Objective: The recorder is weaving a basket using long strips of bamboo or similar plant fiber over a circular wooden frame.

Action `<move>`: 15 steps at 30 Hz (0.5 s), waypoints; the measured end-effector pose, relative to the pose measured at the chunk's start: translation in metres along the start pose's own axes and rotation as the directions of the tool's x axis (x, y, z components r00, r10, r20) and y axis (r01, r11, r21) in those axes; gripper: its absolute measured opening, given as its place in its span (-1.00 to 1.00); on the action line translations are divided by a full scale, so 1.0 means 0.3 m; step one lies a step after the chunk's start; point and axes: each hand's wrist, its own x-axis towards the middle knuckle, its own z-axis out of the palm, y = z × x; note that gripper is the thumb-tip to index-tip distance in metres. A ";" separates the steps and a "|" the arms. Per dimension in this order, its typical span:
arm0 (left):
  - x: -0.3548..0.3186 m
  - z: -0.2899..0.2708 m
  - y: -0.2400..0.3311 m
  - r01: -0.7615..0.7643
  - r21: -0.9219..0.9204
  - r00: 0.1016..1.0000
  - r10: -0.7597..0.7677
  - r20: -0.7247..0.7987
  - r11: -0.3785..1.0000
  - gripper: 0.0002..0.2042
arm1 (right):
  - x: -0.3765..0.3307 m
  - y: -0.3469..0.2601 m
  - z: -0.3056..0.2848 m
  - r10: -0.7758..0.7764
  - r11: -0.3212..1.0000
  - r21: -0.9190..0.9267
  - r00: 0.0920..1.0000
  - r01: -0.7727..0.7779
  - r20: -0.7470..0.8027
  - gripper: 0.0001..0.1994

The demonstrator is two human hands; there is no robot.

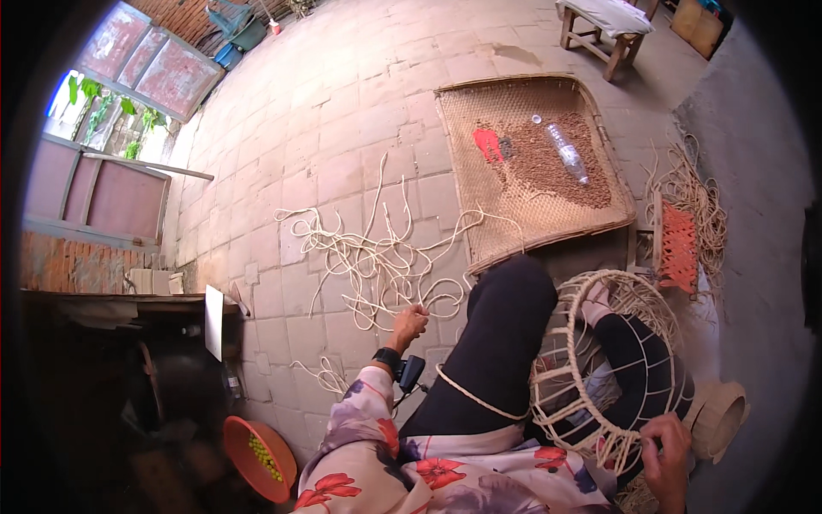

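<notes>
My left hand [409, 325] is closed at the near edge of a loose tangle of cream cord [377, 257] on the paved floor. A strand appears to run into its fingers. My right hand [666, 454] grips the cord-wrapped rim of a round wire-frame basket [572, 364] at its lower right. This basket rests tilted by my legs, and my foot and one leg show through its open frame. Cord binds the rim and some of the ribs. One strand of cord [479, 397] lies across my thigh. The fingertips of my right hand are partly hidden.
A woven tray [479, 231] holds small brown pieces, a clear plastic bottle [568, 154] and something red. Beside it are an orange woven seat [678, 248] and bundled cord [709, 206]. An orange bowl [278, 488] with green fruit stands at left, a wooden stool [612, 43] at far right.
</notes>
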 end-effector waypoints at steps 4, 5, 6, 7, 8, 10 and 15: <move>0.170 0.015 -0.079 -0.133 0.215 0.978 0.163 -0.127 0.967 -0.78 | 0.008 -0.011 -0.021 0.064 0.997 -0.051 0.993 -0.059 0.100 -0.91; 0.199 0.011 -0.078 -0.147 0.241 0.971 0.186 -0.149 0.959 -0.77 | 0.022 -0.022 -0.036 0.098 0.994 -0.069 0.984 -0.088 0.149 -0.89; 0.231 0.005 -0.077 -0.159 0.266 0.963 0.209 -0.170 0.951 -0.77 | 0.043 -0.042 -0.031 0.099 0.994 -0.056 0.986 -0.092 0.132 -0.95; 0.263 -0.001 -0.078 -0.170 0.292 0.955 0.230 -0.189 0.941 -0.77 | 0.053 -0.048 -0.033 0.131 0.988 -0.103 0.980 -0.116 0.149 -0.95; 0.302 -0.006 -0.084 -0.161 0.268 0.958 0.216 -0.189 0.950 -0.77 | 0.051 -0.055 -0.039 0.163 0.978 -0.154 0.972 -0.138 0.167 -0.94; 0.351 -0.023 -0.062 -0.152 0.347 0.944 0.240 -0.226 0.926 -0.77 | 0.052 -0.050 -0.046 0.199 0.962 -0.229 0.959 -0.151 0.204 -0.93; 0.392 -0.109 0.145 -0.163 0.583 0.893 0.371 -0.256 0.796 -0.72 | 0.108 -0.088 -0.053 0.321 0.947 -0.063 0.914 -0.315 0.248 -0.94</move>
